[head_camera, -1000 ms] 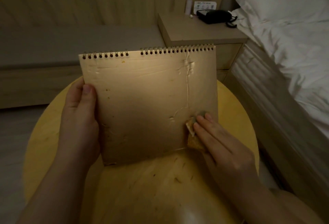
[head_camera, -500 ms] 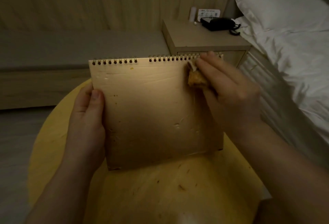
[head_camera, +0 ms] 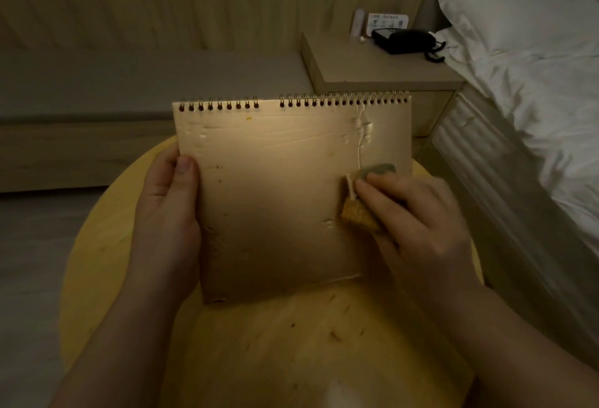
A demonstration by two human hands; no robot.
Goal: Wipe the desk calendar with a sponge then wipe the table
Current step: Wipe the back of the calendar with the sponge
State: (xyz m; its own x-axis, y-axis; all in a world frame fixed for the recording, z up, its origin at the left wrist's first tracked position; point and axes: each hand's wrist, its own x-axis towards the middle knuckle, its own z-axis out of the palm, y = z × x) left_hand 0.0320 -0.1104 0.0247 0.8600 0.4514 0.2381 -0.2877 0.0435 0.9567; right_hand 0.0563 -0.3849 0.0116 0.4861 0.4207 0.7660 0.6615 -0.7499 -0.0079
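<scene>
— Calendar position? Hands?
— Desk calendar [head_camera: 285,193] upright on round table [head_camera: 103,239], spiral edge up. Left hand [head_camera: 168,213] grasps its left edge; right hand [head_camera: 418,223] presses sponge [head_camera: 359,216] against its right side.

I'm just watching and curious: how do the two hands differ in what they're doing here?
The left hand grips the desk calendar's left edge, thumb on its face, holding it upright; the right hand presses a sponge flat against the calendar's right side. The left holds the calendar itself; the right touches it only through the sponge. Both are bare, above the round table.
</scene>
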